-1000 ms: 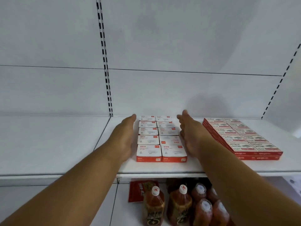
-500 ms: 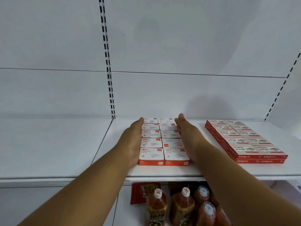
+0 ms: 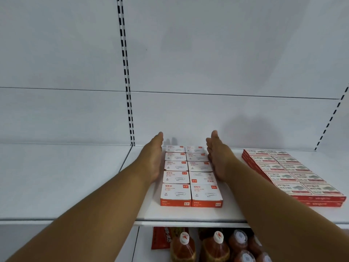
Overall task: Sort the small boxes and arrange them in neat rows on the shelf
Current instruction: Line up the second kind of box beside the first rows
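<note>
Two rows of small white-and-orange paper-clip boxes lie on the white shelf, several boxes deep. My left hand lies flat along the left side of the rows, fingers straight, pressing the rear boxes. My right hand lies flat along the right side the same way. The two front boxes stick out nearer than both hands. One box in the right row is turned the other way round.
A flat block of red-and-white boxes lies to the right on the same shelf. Bottles with white caps and a red packet stand on the shelf below. A slotted upright runs up the back wall.
Both hands have slid farther back along the rows and come closer in against the box sides. The camera view has shifted slightly nearer.
</note>
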Available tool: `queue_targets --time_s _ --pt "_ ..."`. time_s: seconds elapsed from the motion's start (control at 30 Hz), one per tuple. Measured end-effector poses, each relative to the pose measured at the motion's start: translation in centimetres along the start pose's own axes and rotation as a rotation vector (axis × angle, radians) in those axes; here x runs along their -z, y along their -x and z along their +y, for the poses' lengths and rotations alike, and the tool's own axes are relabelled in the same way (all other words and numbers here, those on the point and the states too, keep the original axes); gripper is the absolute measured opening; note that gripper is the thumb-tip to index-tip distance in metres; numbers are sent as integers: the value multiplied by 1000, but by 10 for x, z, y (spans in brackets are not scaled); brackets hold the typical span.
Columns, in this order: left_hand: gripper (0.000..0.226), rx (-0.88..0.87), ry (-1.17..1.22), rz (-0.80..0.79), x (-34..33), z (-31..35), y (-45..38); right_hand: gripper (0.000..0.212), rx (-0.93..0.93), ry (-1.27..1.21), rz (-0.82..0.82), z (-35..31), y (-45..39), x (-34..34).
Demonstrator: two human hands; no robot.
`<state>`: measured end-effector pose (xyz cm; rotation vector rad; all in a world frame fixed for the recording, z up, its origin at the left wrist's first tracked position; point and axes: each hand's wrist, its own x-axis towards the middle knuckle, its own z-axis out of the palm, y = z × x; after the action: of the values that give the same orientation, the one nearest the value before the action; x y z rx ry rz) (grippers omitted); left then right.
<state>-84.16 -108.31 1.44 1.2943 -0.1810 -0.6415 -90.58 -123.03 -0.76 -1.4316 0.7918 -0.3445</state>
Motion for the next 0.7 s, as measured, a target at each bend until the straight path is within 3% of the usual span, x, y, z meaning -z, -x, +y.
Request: queue_targets --time_s 0.4,0.7 --pt "48 -17 -58 -57 4 -14 -20 73 28 161 1 0 -1 -5" --pt "27 46 -9 -96 11 -22 -36 66 80 223 20 8 -10 -2"
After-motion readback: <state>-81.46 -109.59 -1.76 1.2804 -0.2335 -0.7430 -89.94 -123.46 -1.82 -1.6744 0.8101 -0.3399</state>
